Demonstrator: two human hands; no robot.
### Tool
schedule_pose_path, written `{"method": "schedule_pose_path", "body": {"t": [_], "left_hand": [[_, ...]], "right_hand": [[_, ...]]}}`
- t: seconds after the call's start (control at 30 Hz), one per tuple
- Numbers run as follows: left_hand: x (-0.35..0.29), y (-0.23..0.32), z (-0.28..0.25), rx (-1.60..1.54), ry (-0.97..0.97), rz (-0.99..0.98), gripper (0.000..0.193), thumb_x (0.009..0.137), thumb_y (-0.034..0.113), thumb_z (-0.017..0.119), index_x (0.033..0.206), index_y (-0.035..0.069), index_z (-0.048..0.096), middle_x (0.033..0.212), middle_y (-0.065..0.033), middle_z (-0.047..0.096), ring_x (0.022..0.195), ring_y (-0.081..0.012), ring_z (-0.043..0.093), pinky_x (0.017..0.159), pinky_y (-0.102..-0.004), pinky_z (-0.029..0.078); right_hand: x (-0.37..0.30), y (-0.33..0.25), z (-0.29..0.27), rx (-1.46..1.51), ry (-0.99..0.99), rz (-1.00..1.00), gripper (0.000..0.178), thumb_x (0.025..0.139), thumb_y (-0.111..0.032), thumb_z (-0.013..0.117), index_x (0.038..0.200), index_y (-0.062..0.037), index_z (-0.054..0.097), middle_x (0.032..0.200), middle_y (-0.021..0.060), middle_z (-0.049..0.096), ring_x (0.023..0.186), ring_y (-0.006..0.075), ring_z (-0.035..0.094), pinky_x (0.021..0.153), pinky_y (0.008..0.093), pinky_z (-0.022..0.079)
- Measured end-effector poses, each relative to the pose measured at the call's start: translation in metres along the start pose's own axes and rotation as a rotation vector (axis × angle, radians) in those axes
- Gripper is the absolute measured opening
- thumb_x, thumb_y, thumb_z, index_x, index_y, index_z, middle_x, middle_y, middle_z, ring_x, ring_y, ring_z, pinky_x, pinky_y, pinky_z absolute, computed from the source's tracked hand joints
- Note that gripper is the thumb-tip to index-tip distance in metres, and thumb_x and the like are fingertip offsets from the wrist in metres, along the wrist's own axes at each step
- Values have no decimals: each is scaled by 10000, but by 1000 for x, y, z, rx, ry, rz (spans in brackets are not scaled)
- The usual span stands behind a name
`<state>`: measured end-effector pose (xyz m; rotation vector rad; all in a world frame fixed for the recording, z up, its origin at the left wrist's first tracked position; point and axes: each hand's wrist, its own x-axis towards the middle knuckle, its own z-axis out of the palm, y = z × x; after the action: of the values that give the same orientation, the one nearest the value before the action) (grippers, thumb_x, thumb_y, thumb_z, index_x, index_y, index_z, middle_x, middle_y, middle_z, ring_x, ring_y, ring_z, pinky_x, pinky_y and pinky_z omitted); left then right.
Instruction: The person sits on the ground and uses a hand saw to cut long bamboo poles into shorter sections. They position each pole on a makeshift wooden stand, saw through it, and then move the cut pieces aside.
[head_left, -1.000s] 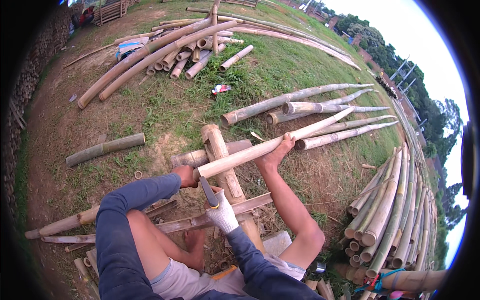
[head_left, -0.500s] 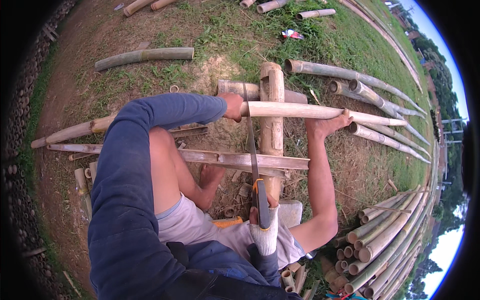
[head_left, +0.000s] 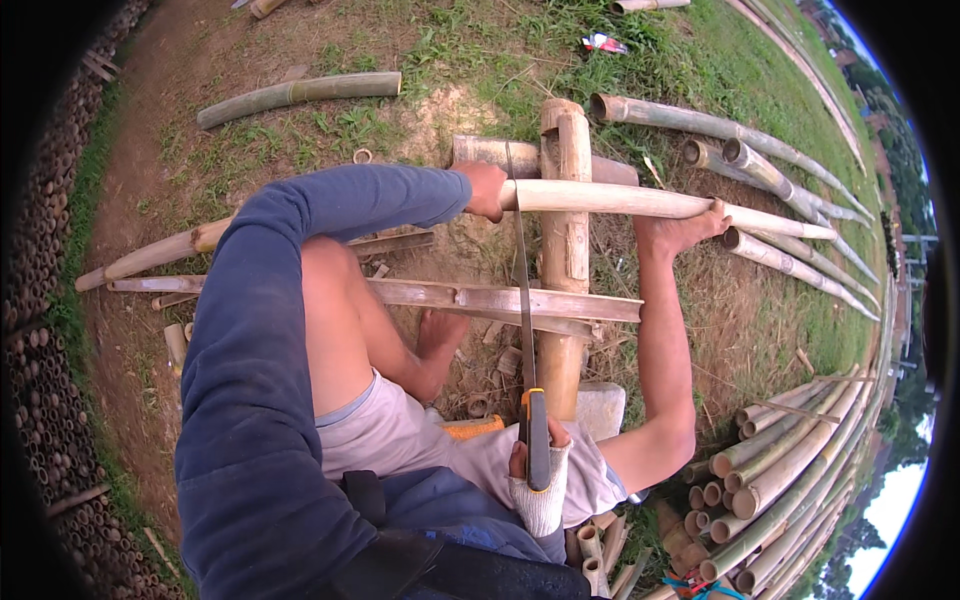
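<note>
My left hand (head_left: 486, 190) is closed around a pale bamboo pole (head_left: 610, 198) lying across a notched wooden post (head_left: 566, 240). In my gloved right hand (head_left: 557, 440) is a handsaw (head_left: 537, 430) with a dark and yellow handle. Its long blade points away from me and crosses the pole just right of my left hand. Part of the glove's cuff (head_left: 545, 495) shows at the wrist. My bare right foot (head_left: 685, 228) rests against the pole farther right.
Split bamboo (head_left: 490, 300) lies across the post nearer me. A cut bamboo length (head_left: 300, 95) sits on the grass at far left, several poles (head_left: 730, 130) at far right. Stacked poles (head_left: 780, 480) fill the near right, with a pale block (head_left: 600, 410) beside the post.
The saw handle and my right hand have come back toward my body, away from the pole. My left hand keeps its place on the pole. The whole view has shifted slightly.
</note>
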<state>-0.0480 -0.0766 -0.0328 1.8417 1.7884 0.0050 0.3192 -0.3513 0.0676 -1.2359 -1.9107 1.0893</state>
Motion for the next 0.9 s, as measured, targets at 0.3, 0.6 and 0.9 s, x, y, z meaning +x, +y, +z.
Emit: {"method": "schedule_pose_path", "body": {"t": [0.3, 0.6, 0.9], "left_hand": [[-27, 2, 1, 5, -58, -67, 652, 689, 396, 874, 1221, 41, 749, 1095, -232, 771, 1047, -393, 748, 944, -468, 587], [-46, -65, 26, -7, 44, 29, 777, 649, 412, 922, 1296, 71, 660, 1156, -234, 750, 1116, -427, 711, 970, -515, 560], [-18, -81, 61, 37, -2, 220, 1024, 683, 418, 943, 1541, 224, 419, 1195, -205, 729, 1112, -443, 700, 912, -575, 530]], "right_hand": [[184, 32, 53, 265, -21, 18, 505, 1011, -70, 683, 1475, -15, 494, 1304, 106, 633, 1130, 166, 603, 988, 313, 491], [87, -9, -10, 412, 107, 245, 460, 1033, -114, 691, 1437, -12, 495, 805, 9, 623, 605, 56, 550, 516, 206, 387], [111, 6, -35, 306, 192, 26, 456, 1060, -165, 667, 1447, 14, 503, 980, 80, 572, 842, 168, 536, 754, 304, 421]]}}
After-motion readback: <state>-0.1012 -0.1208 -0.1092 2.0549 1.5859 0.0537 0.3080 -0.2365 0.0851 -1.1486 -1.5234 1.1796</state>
